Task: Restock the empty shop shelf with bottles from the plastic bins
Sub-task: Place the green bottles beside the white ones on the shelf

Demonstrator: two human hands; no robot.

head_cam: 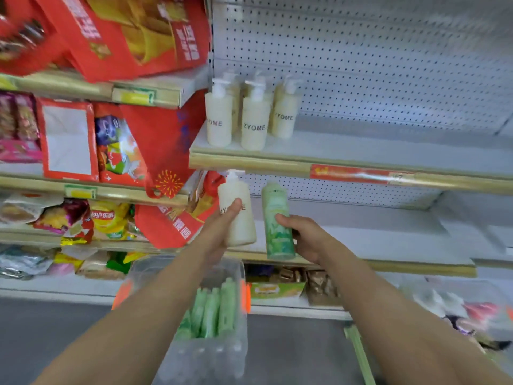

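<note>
My left hand (220, 232) grips a cream pump bottle (238, 215) held upright below the upper shelf's edge. My right hand (305, 236) holds a green bottle (277, 226) upright just to its right, in front of the lower white shelf (388, 234). On the upper white shelf (361, 151), several cream pump bottles (254, 120) marked ZYOME stand at its left end; the rest of that shelf is bare. Below my arms a clear plastic bin (233, 343) on the floor holds several green bottles (213, 309).
Left of the white shelves, racks carry red bags (163, 140) and snack packets (108, 218). A red price strip (361, 173) runs along the upper shelf edge. Boxes (277, 287) sit under the lower shelf. Another bin with packets (472, 315) is at the right.
</note>
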